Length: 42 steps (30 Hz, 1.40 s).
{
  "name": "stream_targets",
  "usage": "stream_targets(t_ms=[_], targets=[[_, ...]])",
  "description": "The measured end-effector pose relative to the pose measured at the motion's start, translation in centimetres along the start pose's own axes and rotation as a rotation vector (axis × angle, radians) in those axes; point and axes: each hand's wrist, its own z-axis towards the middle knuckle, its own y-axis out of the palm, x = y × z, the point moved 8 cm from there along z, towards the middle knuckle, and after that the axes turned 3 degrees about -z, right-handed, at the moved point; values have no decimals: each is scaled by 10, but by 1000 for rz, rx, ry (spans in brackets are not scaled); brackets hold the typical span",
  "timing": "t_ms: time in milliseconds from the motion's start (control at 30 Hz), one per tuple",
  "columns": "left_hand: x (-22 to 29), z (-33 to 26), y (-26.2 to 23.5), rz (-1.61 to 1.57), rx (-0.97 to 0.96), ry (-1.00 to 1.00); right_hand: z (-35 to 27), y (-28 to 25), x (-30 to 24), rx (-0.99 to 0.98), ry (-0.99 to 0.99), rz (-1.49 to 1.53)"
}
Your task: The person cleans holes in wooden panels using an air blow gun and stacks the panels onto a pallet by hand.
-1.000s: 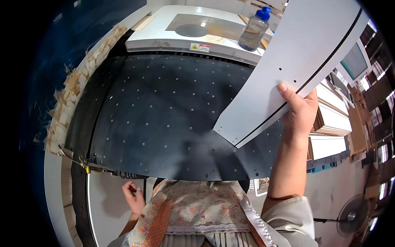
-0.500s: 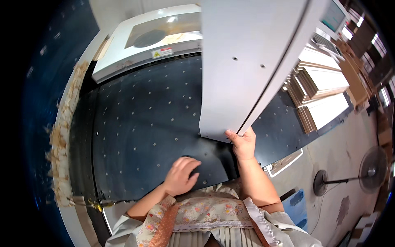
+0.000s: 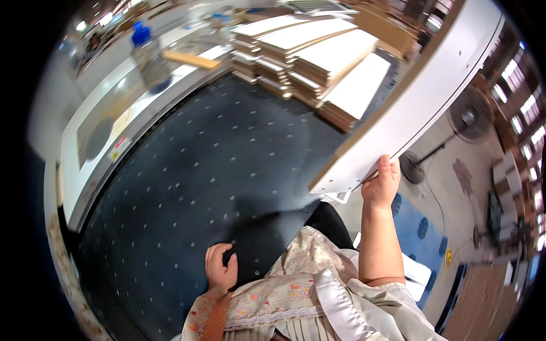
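Note:
My right hand (image 3: 382, 183) is wrapped round the lower end of a long white board (image 3: 418, 105). The board has a dark groove along its length, a few small holes and a brown edge, and it stands tilted up to the right. Its far end runs out of the picture. My left hand (image 3: 220, 266) holds nothing, its fingers loosely bent and the thumb apart. That hand is at the near edge of a dark table top (image 3: 170, 196) dotted with small round studs.
Stacks of white boards (image 3: 335, 54) with brown edges lie on the table's far right part. Along the far left runs a white machine housing (image 3: 71, 176), with a blue-capped bottle (image 3: 151, 65) on it. A floor fan (image 3: 469, 116) and a blue mat (image 3: 418, 224) are at the right.
My view has turned to the right. The white board has swung from over the table to beyond its right edge, still in my right hand. My left hand stays empty near the table's edge.

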Motion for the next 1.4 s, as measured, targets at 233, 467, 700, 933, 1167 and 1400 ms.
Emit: stream_targets(t_ms=[233, 467, 700, 933, 1167, 1400], targets=[[-5, -5, 7, -37, 3, 34, -62, -220, -26, 539, 1, -488], [35, 47, 56, -311, -141, 46, -133, -300, -9, 550, 207, -886], [158, 160, 184, -1241, -494, -133, -148, -330, 32, 283, 341, -826], [202, 184, 227, -1636, -329, -382, -171, -355, 54, 52, 485, -838], [187, 86, 276, -1487, -524, -508, -211, -421, 119, -123, 744, -1034], [211, 53, 248, -859, -1077, -247, -260, -438, 167, -174, 998, -968]])
